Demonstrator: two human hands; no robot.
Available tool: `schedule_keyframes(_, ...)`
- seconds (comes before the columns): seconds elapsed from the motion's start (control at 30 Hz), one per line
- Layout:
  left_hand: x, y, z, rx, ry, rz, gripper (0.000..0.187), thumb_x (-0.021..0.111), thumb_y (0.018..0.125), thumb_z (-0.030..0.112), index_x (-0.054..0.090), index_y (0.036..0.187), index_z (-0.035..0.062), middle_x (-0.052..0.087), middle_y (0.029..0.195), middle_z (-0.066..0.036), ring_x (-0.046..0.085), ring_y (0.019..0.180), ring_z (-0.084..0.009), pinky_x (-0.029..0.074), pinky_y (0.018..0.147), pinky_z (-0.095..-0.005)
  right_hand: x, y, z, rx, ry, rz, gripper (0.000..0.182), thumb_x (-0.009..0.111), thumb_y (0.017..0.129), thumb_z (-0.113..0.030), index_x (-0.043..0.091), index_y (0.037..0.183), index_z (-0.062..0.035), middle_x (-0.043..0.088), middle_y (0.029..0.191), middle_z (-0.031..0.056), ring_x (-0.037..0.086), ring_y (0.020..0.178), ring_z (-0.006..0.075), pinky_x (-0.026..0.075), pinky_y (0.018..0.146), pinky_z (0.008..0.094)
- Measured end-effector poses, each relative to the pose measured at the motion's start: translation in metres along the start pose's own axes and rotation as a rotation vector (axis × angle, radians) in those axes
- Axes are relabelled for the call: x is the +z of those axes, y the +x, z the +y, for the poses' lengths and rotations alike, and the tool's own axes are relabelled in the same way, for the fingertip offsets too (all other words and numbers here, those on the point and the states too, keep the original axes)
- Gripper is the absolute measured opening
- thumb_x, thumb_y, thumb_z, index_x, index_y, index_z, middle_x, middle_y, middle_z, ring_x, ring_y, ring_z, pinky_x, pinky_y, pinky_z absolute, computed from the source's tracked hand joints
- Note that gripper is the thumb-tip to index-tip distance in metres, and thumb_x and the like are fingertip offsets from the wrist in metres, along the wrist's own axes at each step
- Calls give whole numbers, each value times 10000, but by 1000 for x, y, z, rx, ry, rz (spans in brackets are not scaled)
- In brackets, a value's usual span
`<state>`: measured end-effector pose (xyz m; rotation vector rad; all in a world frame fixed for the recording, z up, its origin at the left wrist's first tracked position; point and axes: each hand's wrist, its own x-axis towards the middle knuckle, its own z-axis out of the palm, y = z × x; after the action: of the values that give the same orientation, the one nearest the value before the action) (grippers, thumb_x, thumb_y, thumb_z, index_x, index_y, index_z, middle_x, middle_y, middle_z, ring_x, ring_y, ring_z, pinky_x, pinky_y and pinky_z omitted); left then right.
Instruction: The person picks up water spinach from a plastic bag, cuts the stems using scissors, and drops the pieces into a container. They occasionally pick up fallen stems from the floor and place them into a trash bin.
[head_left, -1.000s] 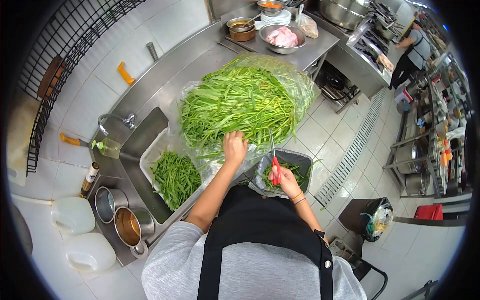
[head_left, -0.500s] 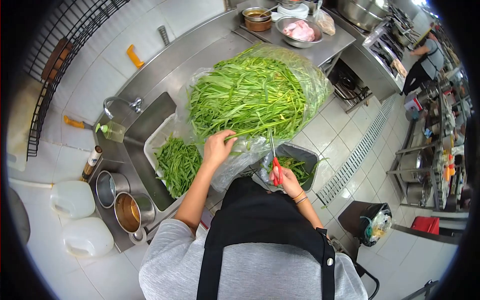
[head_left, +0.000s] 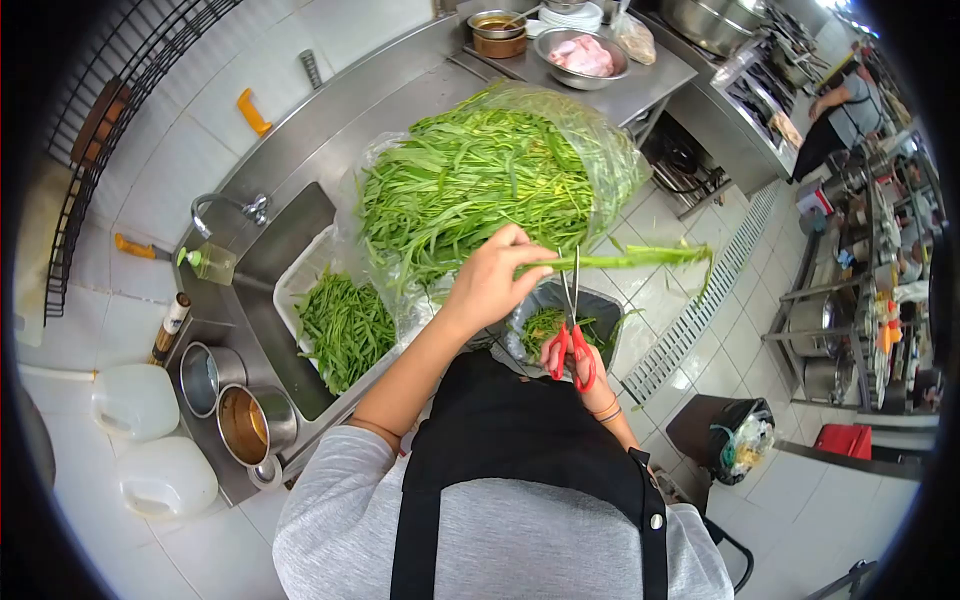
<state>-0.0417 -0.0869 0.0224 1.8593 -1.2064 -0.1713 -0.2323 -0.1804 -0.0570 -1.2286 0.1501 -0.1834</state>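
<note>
My left hand (head_left: pixel 500 275) is closed around a small bunch of green leafy stems (head_left: pixel 640 257), whose ends stick out to the right. Red-handled scissors (head_left: pixel 572 350) are in my right hand (head_left: pixel 590 372), with the blades pointing up and parted around the stems near my left fingers. Behind my hands, a big heap of long leafy greens (head_left: pixel 475 180) fills a clear plastic bag (head_left: pixel 625 150). Under the scissors stands a grey bin (head_left: pixel 607 310) with cut stems in it. To the left, a white basket (head_left: pixel 287 290) holds cut greens (head_left: pixel 345 330).
The basket sits in a steel sink (head_left: pixel 315 215) with a faucet (head_left: pixel 230 208). Metal pots (head_left: pixel 250 425) and plastic jugs (head_left: pixel 168 478) stand at left. A bowl of raw meat (head_left: pixel 583 60) is on the back counter. A lined trash bin (head_left: pixel 725 440) and another person (head_left: pixel 850 110) are at right.
My left hand has moved right with the stems, drawing them clear of the heap over the bin. The scissors' blades have spread apart and sit at the stems. The view has shifted slightly.
</note>
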Motion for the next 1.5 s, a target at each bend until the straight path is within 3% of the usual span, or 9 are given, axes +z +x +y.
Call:
schedule_keyframes(0.13, 20, 14, 4, -65, -148, -331, 391, 702, 705, 82, 593, 1081, 89, 541, 989, -83, 587, 820, -203, 494, 715, -318, -12, -15, 6, -6, 7, 192, 477, 379, 942, -427, 529, 726, -28, 536, 788, 78, 461, 650, 112, 379, 634, 234)
schedule_keyframes(0.27, 22, 25, -8, 24, -70, -284, 455, 740, 644, 103, 572, 1067, 90, 557, 962, -76, 582, 831, -207, 482, 740, -330, -22, -35, 19, 20, 26, 304, 517, 340, 938, -469, 509, 729, -27, 524, 759, 108, 482, 648, 151, 405, 637, 263)
schedule_keyframes(0.5, 31, 34, -27, -312, -164, -608, 292, 738, 673, 112, 608, 923, 35, 618, 778, -51, 571, 710, -137, 457, 667, -270, -27, -55, 26, -1, 196, 468, 466, 326, 951, -439, 483, 750, -49, 511, 749, 92, 490, 687, 168, 428, 650, 275)
schedule_keyframes(0.67, 59, 29, -61, -190, -221, -507, 212, 683, 756, 164, 606, 903, 32, 622, 762, -60, 576, 691, -122, 461, 641, -277, -33, -58, 31, 18, 404, 469, 515, 318, 939, -492, 504, 735, -57, 540, 771, 82, 509, 667, 160, 443, 639, 271)
schedule_keyframes(0.77, 66, 27, -63, -264, -180, -457, 259, 631, 826, 257, 588, 954, 37, 620, 770, -63, 580, 703, -134, 472, 667, -286, -35, -56, 30, 133, 426, 544, 543, 330, 894, -584, 446, 690, -94, 493, 730, 53, 502, 668, 163, 467, 638, 292)
schedule_keyframes(0.83, 70, 26, -71, -558, -364, -654, 447, 504, 886, 447, 556, 1049, 33, 614, 809, -72, 585, 747, -163, 477, 708, -294, -37, -54, 27, 139, 480, 537, 559, 332, 878, -610, 443, 690, -96, 495, 730, 52, 505, 650, 159, 466, 639, 290)
schedule_keyframes(1.03, 62, 25, -79, -856, -446, -897, 754, 264, 855, 675, 483, 1197, 41, 612, 1003, -153, 595, 902, -199, 475, 751, -348, -54, -55, 26, 104, 660, 499, 557, 341, 880, -603, 484, 701, -96, 522, 750, 54, 514, 637, 156, 464, 627, 278)
schedule_keyframes(1.3, 13, -4, -143, -853, -164, -678, 661, 393, 837, 645, 538, 1138, 74, 616, 998, -108, 588, 893, -201, 449, 799, -356, -92, -77, 1, -30, 614, 670, 547, 324, 881, -613, 449, 715, -107, 506, 759, 49, 508, 642, 143, 462, 631, 281)
schedule_keyframes(1.5, 25, 0, -113, -569, -444, -386, 274, 575, 878, 279, 587, 982, 26, 629, 886, -50, 584, 780, -119, 465, 723, -250, -86, -73, -16, -13, 594, 693, 566, 341, 851, -655, 415, 671, -124, 466, 705, 20, 472, 635, 142, 432, 619, 286)
